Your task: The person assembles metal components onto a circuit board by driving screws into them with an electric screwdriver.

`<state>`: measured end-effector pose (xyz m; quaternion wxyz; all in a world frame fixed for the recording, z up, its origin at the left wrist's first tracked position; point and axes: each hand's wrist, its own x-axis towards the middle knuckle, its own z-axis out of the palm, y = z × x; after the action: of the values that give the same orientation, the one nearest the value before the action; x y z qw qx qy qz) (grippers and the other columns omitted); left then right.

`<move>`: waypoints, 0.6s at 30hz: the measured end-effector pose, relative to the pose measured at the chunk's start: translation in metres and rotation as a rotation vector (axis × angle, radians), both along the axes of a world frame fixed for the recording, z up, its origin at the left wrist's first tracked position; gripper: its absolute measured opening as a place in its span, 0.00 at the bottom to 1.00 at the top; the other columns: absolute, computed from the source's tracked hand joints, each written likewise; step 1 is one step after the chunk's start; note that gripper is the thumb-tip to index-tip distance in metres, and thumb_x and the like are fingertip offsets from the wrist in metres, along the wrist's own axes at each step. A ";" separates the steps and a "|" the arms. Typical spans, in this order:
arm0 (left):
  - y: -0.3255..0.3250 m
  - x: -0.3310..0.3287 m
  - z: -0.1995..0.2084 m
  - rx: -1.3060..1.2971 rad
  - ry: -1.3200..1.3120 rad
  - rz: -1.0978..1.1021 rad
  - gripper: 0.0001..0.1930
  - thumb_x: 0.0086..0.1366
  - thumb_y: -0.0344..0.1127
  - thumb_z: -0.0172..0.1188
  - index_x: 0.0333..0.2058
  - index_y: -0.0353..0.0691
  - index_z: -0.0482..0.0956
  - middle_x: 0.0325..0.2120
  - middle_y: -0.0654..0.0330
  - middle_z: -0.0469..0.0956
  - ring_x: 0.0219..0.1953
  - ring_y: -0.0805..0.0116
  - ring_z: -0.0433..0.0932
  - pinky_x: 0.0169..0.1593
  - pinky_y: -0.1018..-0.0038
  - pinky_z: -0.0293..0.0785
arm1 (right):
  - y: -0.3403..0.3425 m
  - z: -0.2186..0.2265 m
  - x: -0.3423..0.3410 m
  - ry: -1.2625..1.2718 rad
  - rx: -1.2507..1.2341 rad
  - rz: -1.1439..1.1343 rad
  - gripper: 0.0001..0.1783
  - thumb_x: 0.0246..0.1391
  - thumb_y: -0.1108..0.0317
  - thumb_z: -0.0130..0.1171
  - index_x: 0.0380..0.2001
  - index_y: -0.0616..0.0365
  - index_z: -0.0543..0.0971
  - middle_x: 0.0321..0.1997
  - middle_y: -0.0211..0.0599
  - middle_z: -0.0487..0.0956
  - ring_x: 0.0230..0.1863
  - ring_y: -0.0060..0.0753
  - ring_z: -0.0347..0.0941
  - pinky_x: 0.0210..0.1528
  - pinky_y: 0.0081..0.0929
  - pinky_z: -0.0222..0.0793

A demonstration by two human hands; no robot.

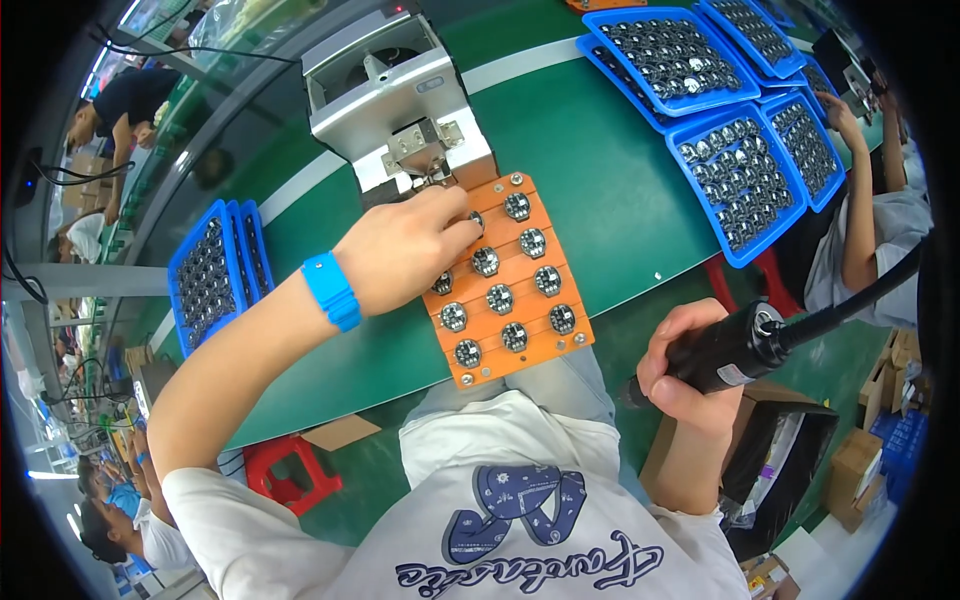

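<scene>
My left hand [405,250], with a blue wristband [331,291], reaches over the upper left of an orange fixture plate [528,303]. Its fingers are bent and closed beside the front of a silver screw feeder [375,105]; what they hold, if anything, is hidden. Several small round black parts with circuit boards [513,336] sit in rows on the plate, some partly covered by this hand. Off to the right of the plate, my right hand [697,405] is wrapped round a black electric screwdriver [730,352], its cable running up to the right.
Blue trays [738,262] full of round parts stand at the far right of the green table [560,130]. More blue trays [240,250] stand at left. A red stool [290,475] and open carton [790,450] are below. Co-workers sit on both sides.
</scene>
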<state>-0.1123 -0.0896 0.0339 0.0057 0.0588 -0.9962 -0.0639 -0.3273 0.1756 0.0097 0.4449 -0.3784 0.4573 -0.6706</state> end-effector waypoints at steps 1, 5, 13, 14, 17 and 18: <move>0.001 -0.003 0.001 -0.031 -0.005 -0.003 0.16 0.56 0.28 0.60 0.46 0.38 0.78 0.41 0.56 0.73 0.45 0.58 0.77 0.41 0.67 0.82 | -0.001 -0.001 0.001 -0.014 -0.008 -0.002 0.27 0.42 0.77 0.69 0.46 0.65 0.68 0.28 0.39 0.75 0.22 0.26 0.73 0.23 0.23 0.69; -0.002 -0.011 0.004 -0.125 0.025 -0.102 0.19 0.57 0.29 0.60 0.49 0.39 0.76 0.42 0.57 0.74 0.46 0.61 0.76 0.42 0.69 0.82 | -0.005 0.003 0.005 -0.048 0.007 -0.023 0.27 0.41 0.77 0.70 0.44 0.65 0.69 0.28 0.39 0.75 0.23 0.26 0.74 0.24 0.22 0.71; -0.007 -0.010 -0.002 -0.135 -0.025 -0.166 0.18 0.57 0.29 0.59 0.48 0.35 0.75 0.46 0.57 0.74 0.46 0.60 0.77 0.45 0.69 0.81 | -0.006 0.005 0.007 -0.082 0.000 -0.055 0.27 0.40 0.77 0.70 0.44 0.66 0.69 0.28 0.38 0.76 0.24 0.25 0.74 0.25 0.21 0.72; -0.007 -0.011 -0.003 -0.151 0.000 -0.170 0.18 0.57 0.30 0.59 0.48 0.35 0.74 0.45 0.57 0.74 0.46 0.60 0.77 0.45 0.69 0.81 | -0.006 0.005 0.006 -0.078 -0.004 -0.052 0.27 0.40 0.78 0.70 0.44 0.66 0.70 0.28 0.38 0.76 0.25 0.25 0.74 0.25 0.21 0.72; -0.007 -0.011 -0.002 -0.136 -0.010 -0.171 0.18 0.57 0.29 0.58 0.47 0.35 0.73 0.47 0.57 0.74 0.46 0.60 0.77 0.45 0.69 0.81 | -0.005 0.005 0.005 -0.063 0.012 -0.037 0.27 0.40 0.78 0.70 0.44 0.66 0.70 0.28 0.38 0.76 0.25 0.25 0.74 0.26 0.21 0.72; -0.008 -0.012 -0.002 -0.135 -0.010 -0.176 0.18 0.57 0.29 0.58 0.47 0.35 0.73 0.47 0.57 0.74 0.46 0.60 0.77 0.45 0.69 0.81 | -0.004 0.005 0.005 -0.064 0.013 -0.041 0.27 0.40 0.78 0.70 0.44 0.66 0.70 0.28 0.38 0.76 0.25 0.25 0.74 0.26 0.21 0.72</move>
<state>-0.1238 -0.0977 0.0324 -0.0011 -0.0292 -0.9996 0.0036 -0.3222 0.1713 0.0145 0.4477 -0.3445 0.4550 -0.6884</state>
